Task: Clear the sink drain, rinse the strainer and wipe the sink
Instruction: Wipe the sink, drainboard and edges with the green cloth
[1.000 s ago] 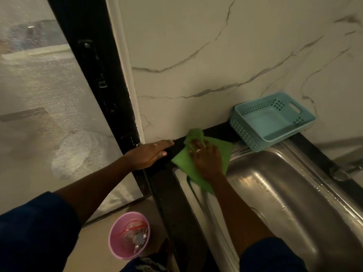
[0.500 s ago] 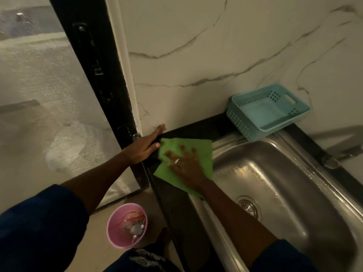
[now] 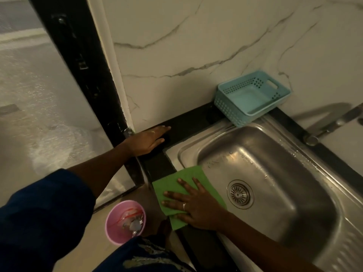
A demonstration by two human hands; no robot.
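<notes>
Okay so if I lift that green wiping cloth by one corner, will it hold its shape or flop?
Probably flop: the green wiping cloth bends across the stainless steel sink's rim under the flat right hand. Being thin, it's likely light. It may cling slightly, since droplets dot the steel.

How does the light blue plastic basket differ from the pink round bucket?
The light blue plastic basket is rectangular with perforated walls; the pink round bucket has smooth walls. The basket sits up on the black counter beside the steel sink; the bucket stands on the floor. The basket looks empty; the bucket holds some scraps. Both are open-topped.
</notes>
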